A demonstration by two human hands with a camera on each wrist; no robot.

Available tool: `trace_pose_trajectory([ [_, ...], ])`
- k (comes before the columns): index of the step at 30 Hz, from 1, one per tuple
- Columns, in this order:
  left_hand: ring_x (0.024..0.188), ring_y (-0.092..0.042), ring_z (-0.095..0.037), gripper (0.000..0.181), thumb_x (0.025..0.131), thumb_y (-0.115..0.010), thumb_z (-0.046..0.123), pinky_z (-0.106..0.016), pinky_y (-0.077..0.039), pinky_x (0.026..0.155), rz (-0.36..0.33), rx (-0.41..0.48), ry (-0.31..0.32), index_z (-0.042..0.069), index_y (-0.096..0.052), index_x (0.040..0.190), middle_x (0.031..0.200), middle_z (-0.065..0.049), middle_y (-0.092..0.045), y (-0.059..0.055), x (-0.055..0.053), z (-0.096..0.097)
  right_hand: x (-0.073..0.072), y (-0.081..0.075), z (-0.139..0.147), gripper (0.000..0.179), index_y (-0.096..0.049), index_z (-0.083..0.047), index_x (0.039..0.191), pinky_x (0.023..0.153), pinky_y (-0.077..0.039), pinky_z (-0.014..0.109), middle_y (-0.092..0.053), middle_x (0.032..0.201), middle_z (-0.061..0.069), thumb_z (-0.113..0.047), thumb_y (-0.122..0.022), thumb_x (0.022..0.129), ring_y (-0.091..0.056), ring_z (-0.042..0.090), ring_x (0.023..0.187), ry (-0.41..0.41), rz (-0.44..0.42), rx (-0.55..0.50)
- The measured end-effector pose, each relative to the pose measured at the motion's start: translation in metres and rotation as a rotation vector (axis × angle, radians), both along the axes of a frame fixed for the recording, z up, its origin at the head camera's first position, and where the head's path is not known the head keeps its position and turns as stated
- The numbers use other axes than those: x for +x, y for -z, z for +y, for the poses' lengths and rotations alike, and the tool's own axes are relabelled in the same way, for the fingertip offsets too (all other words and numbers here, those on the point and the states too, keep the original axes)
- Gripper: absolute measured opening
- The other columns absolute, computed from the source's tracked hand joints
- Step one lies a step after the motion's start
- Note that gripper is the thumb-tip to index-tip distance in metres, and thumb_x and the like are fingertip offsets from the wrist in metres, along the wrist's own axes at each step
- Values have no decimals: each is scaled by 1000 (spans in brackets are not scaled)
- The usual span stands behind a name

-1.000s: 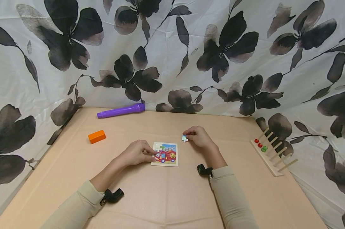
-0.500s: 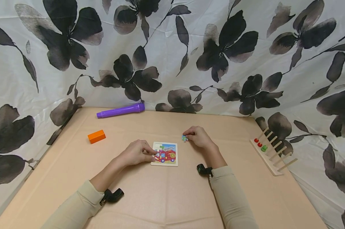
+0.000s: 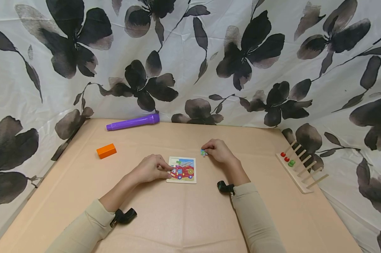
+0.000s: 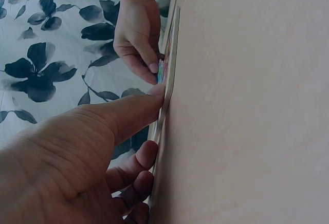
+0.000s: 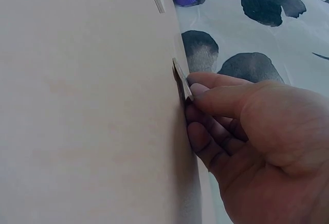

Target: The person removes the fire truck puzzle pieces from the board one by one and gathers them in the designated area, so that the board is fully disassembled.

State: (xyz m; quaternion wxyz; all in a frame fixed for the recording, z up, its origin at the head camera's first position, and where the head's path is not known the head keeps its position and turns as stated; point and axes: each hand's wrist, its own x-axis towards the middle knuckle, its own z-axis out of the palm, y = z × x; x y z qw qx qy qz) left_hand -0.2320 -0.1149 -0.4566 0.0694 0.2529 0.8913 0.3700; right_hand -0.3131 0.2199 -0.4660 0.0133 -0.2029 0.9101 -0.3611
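A small square jigsaw puzzle (image 3: 187, 174) with a red fire engine on it lies on the table in the head view. My left hand (image 3: 152, 169) holds its left edge, the thumb and fingertips bent against the border. In the left wrist view the left thumb (image 4: 136, 111) rests at the puzzle's edge. Right of the puzzle, my right hand (image 3: 220, 151) pinches a small blue-green jigsaw piece (image 3: 203, 153) between thumb and finger. The right wrist view shows this piece edge-on, tilted close to the tabletop; the fingers partly cover it.
A purple tube-shaped marker (image 3: 133, 122) lies near the back edge, and an orange block (image 3: 106, 151) at the left. At the right stands a wooden peg board (image 3: 299, 179) with several red and green beads. Behind the table hangs a flowered cloth (image 3: 196, 52).
The visible face of the piece in my right hand went from pale to blue-green. Both hands have stayed in nearly the same spots.
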Motion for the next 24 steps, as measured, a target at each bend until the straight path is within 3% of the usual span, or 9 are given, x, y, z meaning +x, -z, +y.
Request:
trace_pose_trajectory([
  [13, 88, -57, -15, 30, 81, -90, 31, -31, -42, 77, -16, -5, -7, 22, -84, 108, 95, 6, -70, -1, 1, 1, -1, 1, 0, 16, -80, -4, 109, 93, -54, 40, -73, 110, 10, -3, -68, 98, -66, 26, 103, 6, 4, 15],
  [24, 87, -58, -17, 29, 80, -91, 30, -32, -41, 77, -18, -6, -5, 23, -85, 107, 94, 6, -70, 1, -1, 1, 2, -5, -3, 18, -79, -4, 114, 81, -51, 31, -72, 109, 10, -6, -70, 98, -61, 22, 92, 13, -6, -24],
])
